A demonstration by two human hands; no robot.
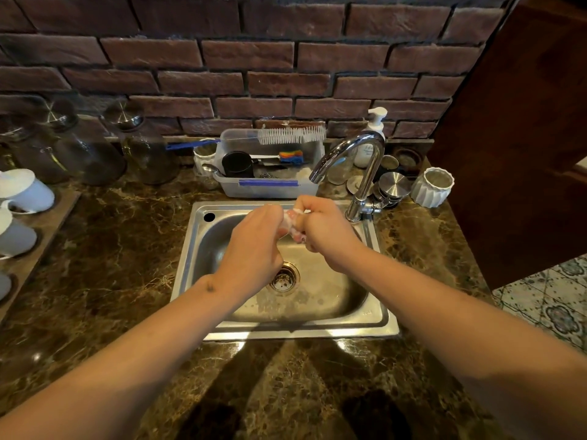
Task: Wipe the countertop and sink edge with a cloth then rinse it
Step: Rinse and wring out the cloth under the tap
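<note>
Head view: above the sink (374, 325), just below the faucet (355, 160) spout, the left hand (254, 246) and right hand (327, 230) are both gripping the bunched cloth (292, 222), fingers curled tight around it

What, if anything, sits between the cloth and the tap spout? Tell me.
Nothing visible. Both hands, left hand and right hand, grip the cloth over the sink, below the faucet spout; only open air between.

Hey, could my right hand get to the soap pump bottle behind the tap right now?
Probably not right away. The right hand is closed on the cloth together with the left hand over the sink. The soap pump bottle stands behind the faucet, whose curved neck partly blocks a straight reach.
</note>
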